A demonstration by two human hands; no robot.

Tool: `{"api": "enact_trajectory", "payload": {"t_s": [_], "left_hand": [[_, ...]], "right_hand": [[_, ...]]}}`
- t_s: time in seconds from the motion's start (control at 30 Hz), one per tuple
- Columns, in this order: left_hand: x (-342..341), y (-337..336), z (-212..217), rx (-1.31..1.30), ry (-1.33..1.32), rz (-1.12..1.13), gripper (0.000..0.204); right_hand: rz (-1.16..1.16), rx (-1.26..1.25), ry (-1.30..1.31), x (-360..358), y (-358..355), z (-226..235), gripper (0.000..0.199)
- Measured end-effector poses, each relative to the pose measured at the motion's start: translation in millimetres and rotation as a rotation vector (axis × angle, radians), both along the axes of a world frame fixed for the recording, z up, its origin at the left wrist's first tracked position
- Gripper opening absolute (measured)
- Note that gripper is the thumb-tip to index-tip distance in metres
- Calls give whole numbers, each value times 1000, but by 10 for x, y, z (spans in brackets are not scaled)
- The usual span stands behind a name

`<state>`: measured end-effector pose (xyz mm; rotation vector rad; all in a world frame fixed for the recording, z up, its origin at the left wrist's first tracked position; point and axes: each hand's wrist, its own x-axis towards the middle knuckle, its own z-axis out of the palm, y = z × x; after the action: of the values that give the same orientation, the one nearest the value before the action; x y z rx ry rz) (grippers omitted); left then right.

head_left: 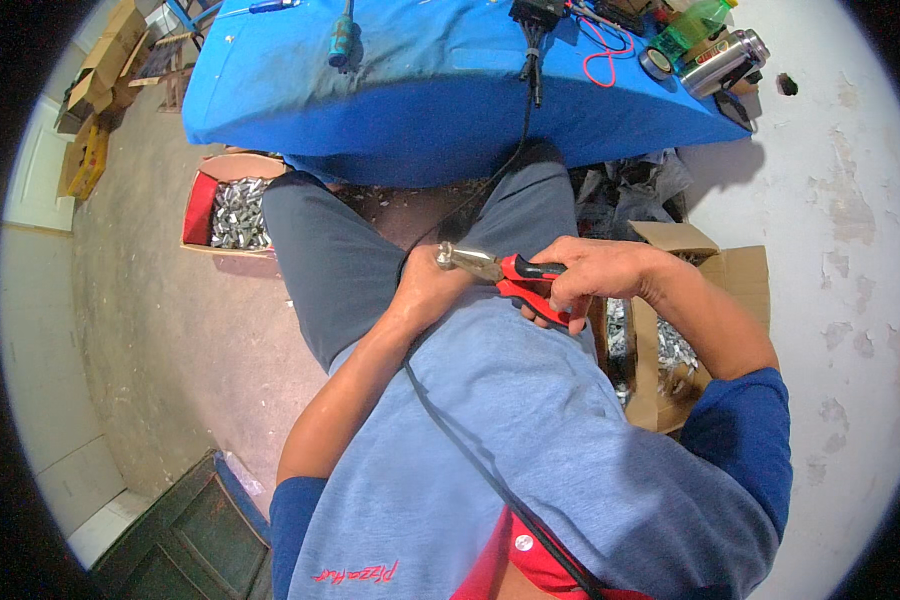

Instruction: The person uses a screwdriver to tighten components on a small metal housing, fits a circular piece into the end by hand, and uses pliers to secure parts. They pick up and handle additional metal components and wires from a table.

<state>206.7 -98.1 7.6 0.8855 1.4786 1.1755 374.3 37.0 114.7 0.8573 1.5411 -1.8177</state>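
Note:
Over my lap, my right hand is wrapped round the red and black handles of a pair of pliers. The jaws point left, toward my left hand. My left hand is closed, its fingers mostly hidden from above. A small shiny metal piece shows at its fingertips, against the tips of the jaws. Whether the jaws grip that piece is too small to tell. Similar-looking metal pieces fill an open carton beyond my left knee.
A blue-covered table stands ahead, bearing a screwdriver, a steel flask and a green bottle. Right of my lap is an open cardboard box of metal pieces. A black cable runs down over my shirt.

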Motion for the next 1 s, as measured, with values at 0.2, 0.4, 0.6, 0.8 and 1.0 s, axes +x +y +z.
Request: {"api": "enact_trajectory", "payload": {"t_s": [0.2,0.4,0.6,0.8,1.0], "left_hand": [[-5,10,-95,-21,138,13,11],[32,29,-124,-6,115,44,11],[14,24,-131,-20,142,41,10],[26,36,-150,23,169,79,9],[18,45,-86,8,186,83,11]], "right_hand": [[-18,15,3,2,-48,13,26],[-9,46,18,3,-71,44,25],[3,44,47,-1,-78,-8,25],[-96,38,18,0,-124,-31,25],[-132,48,43,-10,-195,-56,21]]}}
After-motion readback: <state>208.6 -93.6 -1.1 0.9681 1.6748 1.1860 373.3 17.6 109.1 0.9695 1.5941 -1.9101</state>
